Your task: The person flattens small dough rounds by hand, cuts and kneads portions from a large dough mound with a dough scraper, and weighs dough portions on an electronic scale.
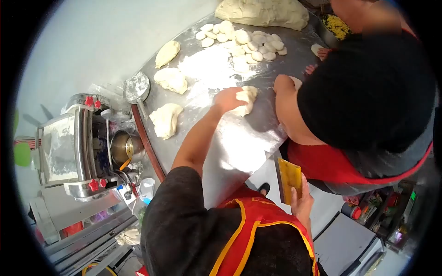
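Observation:
My left hand (228, 100) is wrapped over a lump of dough (246, 101) on the metal table (202, 172). Lower right, beside the table edge, my right hand (302, 201) grips a yellow scraper (290, 181), its flat blade upright. To the left of my left hand lie three loose dough pieces, an upper one (167, 54), a middle one (171, 80) and a lower one (166, 120). Many small round dough balls (258, 46) are grouped further back, and behind them rests a large dough mass (262, 13).
A co-worker in a black hat (363, 96) leans over the table's right side, both hands near flat dough. A bowl of yellow filling (336, 28) stands at the back right. At left are a flour scoop (136, 87), a wooden rod (146, 140), a metal pot (123, 147) and a machine (83, 145).

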The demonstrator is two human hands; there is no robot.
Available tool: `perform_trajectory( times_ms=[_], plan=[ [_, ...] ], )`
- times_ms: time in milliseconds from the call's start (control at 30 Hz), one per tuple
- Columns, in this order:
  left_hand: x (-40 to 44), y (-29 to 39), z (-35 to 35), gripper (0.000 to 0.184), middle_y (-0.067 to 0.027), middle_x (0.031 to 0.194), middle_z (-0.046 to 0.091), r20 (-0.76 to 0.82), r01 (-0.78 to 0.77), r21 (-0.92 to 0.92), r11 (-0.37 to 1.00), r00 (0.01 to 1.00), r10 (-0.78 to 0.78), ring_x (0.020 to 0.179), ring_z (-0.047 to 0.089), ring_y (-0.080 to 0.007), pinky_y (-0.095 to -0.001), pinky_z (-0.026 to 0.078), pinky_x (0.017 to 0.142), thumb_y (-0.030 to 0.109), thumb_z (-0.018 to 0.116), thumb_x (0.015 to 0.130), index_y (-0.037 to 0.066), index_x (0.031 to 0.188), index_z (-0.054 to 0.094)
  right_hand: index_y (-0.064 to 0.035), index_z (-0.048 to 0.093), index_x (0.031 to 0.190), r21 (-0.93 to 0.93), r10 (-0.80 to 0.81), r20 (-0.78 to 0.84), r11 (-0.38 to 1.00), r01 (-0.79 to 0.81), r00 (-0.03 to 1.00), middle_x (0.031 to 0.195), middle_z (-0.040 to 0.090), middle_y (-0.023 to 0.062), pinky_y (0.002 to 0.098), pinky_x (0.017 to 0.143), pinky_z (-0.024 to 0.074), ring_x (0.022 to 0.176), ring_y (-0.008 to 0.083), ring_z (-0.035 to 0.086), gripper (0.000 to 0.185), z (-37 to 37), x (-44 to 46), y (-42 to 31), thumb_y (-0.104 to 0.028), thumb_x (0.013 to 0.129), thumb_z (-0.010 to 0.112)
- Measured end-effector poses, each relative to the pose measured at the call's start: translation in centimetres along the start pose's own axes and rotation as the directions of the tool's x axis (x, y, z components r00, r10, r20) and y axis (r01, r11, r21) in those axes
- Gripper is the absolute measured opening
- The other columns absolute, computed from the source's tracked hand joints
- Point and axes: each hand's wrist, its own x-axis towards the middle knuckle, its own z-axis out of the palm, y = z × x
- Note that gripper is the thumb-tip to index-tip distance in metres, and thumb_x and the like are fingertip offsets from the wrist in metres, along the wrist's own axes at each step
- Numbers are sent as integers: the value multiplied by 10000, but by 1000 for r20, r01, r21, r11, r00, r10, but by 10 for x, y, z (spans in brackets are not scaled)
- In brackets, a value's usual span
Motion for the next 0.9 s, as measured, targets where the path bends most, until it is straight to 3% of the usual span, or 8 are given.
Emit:
perform_trajectory(
  times_ms=[133,200,267,333,433,633,667,900],
  plan=[
    [-75,-18,30,349,-156,999,645,-460,-252,54,966,852,248,940,604,-329,-384,485,797,268,702,754,52,1023,651,-121,401,1377,61,10,-45,998,-7,999,1126,610,231,397,790,529,961,386,630,551,-15,-22,23,-55,862,586],
    [-133,4,20,313,-145,1020,645,-489,-26,-132,991,871,-42,936,618,-289,-365,489,814,173,701,777,29,1045,628,-121,402,1376,60,-17,-58,998,21,998,1129,612,225,402,796,527,958,385,631,550,-25,-39,42,-61,862,587],
    [-181,24,17,361,-96,1055,638,-395,-48,-832,552,750,-530,986,609,-222,-352,481,863,171,686,814,34,1131,580,-119,405,1373,75,-21,-70,997,26,997,1129,613,223,404,800,526,955,383,633,545,-36,-59,67,-68,863,588],
    [-219,11,16,400,-77,1100,612,-344,-178,-929,324,735,-584,1017,593,-193,-346,478,895,196,641,863,33,1209,521,-113,411,1368,112,-8,-78,994,17,997,1127,614,222,403,800,526,953,380,636,536,-48,-83,97,-74,864,587],
    [-282,65,3,431,-128,1190,576,-126,-100,-992,83,898,-422,1049,593,-231,-369,486,912,209,556,911,-1,1276,463,-99,423,1357,132,22,-82,991,-11,996,1121,615,224,400,794,528,939,379,639,521,-79,-129,146,-78,863,586],
    [-333,233,116,456,-170,1228,569,179,120,-946,-302,968,-175,1097,574,-312,-436,465,956,305,467,943,-12,1271,479,-112,446,1340,109,118,-215,989,-96,970,1096,625,211,399,731,538,867,370,645,510,-161,-227,270,-114,853,597],
    [-326,263,144,447,-170,1245,560,254,261,-912,-316,965,63,1118,564,-313,-454,451,972,300,464,943,9,1282,479,-115,448,1338,93,146,-258,988,-126,955,1087,629,208,402,726,537,855,371,644,509,-178,-244,289,-122,851,598],
    [-262,470,324,613,-163,1302,521,614,721,-683,-119,654,441,1190,517,-340,-490,406,1021,297,641,838,38,1344,411,-134,428,1353,133,370,-522,925,-355,768,1002,648,199,438,717,518,795,392,631,531,-244,-282,436,-142,848,593]
  ],
)
